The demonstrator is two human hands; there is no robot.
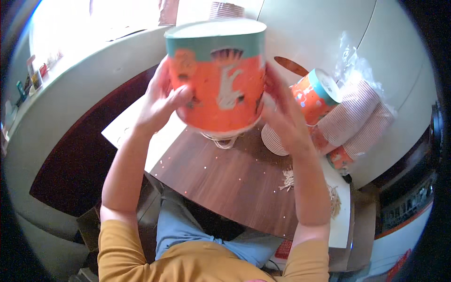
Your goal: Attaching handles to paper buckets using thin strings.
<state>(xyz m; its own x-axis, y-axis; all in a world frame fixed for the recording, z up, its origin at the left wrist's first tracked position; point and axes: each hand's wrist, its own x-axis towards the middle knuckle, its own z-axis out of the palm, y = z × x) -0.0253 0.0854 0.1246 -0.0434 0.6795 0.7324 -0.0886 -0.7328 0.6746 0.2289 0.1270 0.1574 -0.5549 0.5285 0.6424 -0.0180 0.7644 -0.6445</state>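
Left fingers [178, 97] and right fingers [279, 85] spread wide round tub [211, 87], holding it up above surface [216, 174]. Looks slick imo: if either side's squeeze slackens, could tilt, slip out.

The orange-and-green bucket [221, 94] at upper centre looks like smooth printed card. At upper right, the bag [350, 63] is glossy, crinkled clear plastic. The tabletop [221, 176] has a smooth wood-grain finish; the string [287, 180], right of centre, looks rough and fibrous; the shirt [202, 264], bottom centre, is matt cloth.
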